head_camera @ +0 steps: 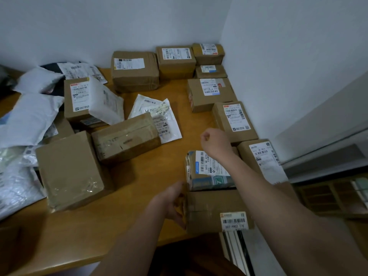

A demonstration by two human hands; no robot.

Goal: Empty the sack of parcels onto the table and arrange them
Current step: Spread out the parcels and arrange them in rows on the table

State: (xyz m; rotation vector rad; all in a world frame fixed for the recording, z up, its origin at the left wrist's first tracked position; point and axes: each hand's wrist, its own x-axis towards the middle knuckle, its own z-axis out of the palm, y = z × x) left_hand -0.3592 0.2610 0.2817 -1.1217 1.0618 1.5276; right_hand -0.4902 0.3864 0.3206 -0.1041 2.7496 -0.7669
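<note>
Parcels [225, 92] line the wall; loose boxes [125, 136] and mailers [29, 118] crowd the table's [139, 176] left. Left hand [171, 202] grips the near box [211, 212]; right hand [216, 143] hangs fisted, holding nothing.

a wooden tabletop [137, 188] sits in the corner of two white walls. along its right edge cardboard boxes lie in a row: one with a barcode sticker [217, 212] at the near edge, a taped box with a blue-green print [207, 172] just behind it, then labelled boxes [235, 122] running back to the corner. more boxes [135, 71] stand along the far wall. near the middle a clear-plastic mailer [159, 114] lies flat, partly under a tilted box [125, 138]. at the left, a large plain box [69, 170] sits among a loose heap of white and grey poly mailers [29, 120], some overlapping.
</note>
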